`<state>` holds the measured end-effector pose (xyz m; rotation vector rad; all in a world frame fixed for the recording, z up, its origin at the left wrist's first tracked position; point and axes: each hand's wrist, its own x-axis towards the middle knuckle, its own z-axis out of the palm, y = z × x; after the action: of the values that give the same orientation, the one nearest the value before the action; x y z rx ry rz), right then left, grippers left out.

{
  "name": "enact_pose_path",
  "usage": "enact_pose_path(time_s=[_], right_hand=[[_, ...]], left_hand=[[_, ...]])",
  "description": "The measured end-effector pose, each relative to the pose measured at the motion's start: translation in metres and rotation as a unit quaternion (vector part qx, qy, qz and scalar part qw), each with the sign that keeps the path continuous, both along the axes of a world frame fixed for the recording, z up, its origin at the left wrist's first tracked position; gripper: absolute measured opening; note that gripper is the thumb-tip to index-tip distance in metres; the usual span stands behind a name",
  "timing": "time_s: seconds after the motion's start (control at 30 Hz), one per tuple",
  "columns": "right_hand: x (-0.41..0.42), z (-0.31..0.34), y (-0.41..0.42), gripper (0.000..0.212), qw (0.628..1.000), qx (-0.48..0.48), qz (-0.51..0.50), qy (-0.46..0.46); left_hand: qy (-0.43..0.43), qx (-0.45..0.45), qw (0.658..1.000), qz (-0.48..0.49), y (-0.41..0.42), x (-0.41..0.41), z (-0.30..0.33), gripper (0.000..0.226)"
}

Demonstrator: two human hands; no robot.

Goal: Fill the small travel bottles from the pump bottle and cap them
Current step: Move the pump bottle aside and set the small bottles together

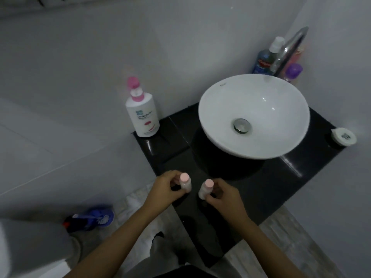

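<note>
Gripping: left hand (164, 187) closed round left travel bottle (185, 184); right hand (224, 194) closed round right travel bottle (205, 189)
Bottles: pink-capped, lower centre, over black counter (271, 187)
Pump bottle (143, 115): upright, counter's upper-left corner
Basin (255, 115): white, right of centre
</note>
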<state>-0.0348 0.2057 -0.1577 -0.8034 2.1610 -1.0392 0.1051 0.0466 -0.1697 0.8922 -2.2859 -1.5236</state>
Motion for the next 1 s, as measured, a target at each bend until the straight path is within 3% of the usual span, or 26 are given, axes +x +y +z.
enact_pose_path(time_s=[0.2, 0.4, 0.7, 1.0], right_hand=[[-0.026, 0.009, -0.115, 0.024, 0.995, -0.038, 0.083, 0.047], [-0.037, 0.004, -0.21, 0.02, 0.995, -0.042, 0.094, -0.002], [-0.038, -0.014, -0.257, 0.02, 0.992, -0.001, 0.129, 0.008], [-0.035, -0.018, -0.266, 0.021, 0.99, 0.024, 0.136, 0.021]], left_hand=[[-0.025, -0.024, 0.985, 0.167, -0.08, -0.013, 0.016, 0.031], [-0.069, -0.009, 0.963, 0.261, -0.13, -0.029, 0.006, 0.027], [-0.116, -0.018, 0.952, 0.283, -0.15, -0.041, -0.007, 0.026], [-0.105, 0.0, 0.945, 0.309, -0.149, -0.046, -0.013, 0.025]])
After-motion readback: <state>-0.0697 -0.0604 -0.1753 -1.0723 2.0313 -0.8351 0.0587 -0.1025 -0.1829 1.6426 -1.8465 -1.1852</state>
